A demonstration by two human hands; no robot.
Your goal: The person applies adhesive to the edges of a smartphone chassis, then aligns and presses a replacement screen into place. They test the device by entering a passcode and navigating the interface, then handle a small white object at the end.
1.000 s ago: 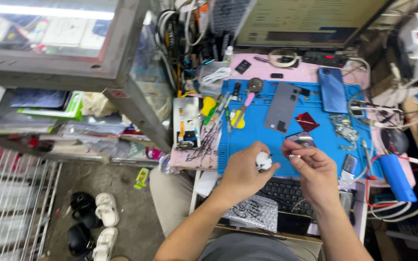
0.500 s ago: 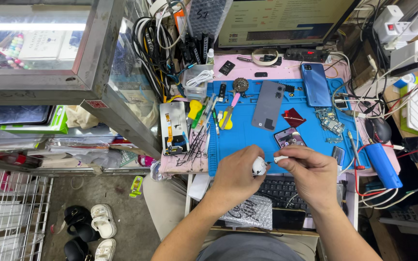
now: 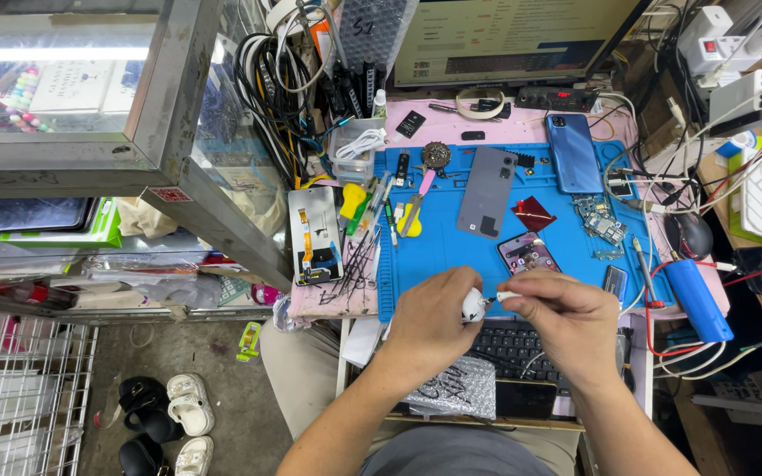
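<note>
Head view: left hand [image 3: 429,317] pinching small white part [image 3: 473,305] over front edge of blue mat [image 3: 438,251]; right hand [image 3: 566,317] pinching thin white tool [image 3: 502,297] to it. Risk, prob.: tip slips off, part drops among cables nr keyboard [image 3: 509,344].

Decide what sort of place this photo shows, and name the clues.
Most likely a phone repair bench: a blue work mat bears a grey phone back cover, a bare circuit board, and small tools.
</note>
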